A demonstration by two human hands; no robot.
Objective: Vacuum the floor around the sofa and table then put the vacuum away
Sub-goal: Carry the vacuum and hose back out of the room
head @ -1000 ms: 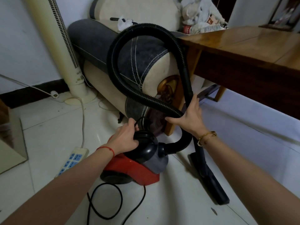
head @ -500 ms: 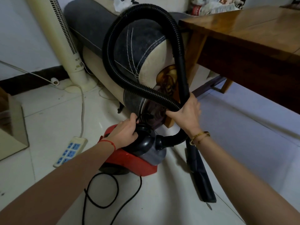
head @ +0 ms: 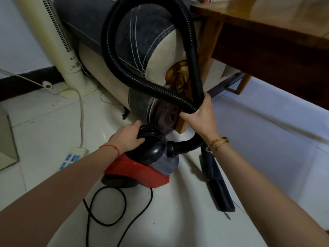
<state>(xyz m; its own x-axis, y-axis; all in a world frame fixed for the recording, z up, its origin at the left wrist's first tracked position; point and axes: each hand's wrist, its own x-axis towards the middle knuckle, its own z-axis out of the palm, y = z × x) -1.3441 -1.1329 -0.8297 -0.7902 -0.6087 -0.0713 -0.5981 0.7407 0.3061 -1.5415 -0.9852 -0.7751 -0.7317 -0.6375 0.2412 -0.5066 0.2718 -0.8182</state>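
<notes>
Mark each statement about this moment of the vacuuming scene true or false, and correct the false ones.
1. The left hand grips the black handle on top of the red canister vacuum. True.
2. The right hand is empty. False: it holds the looped black corrugated hose, gathered together with the rigid black tube.
3. The long black floor nozzle rests on the white tiled floor. True.
4. The white power strip with blue sockets lies on the brown wooden table. False: it lies on the floor, left of the vacuum.
5. The cream tower fan stands right of the table. False: it stands at the left, beside the grey and cream sofa.
</notes>
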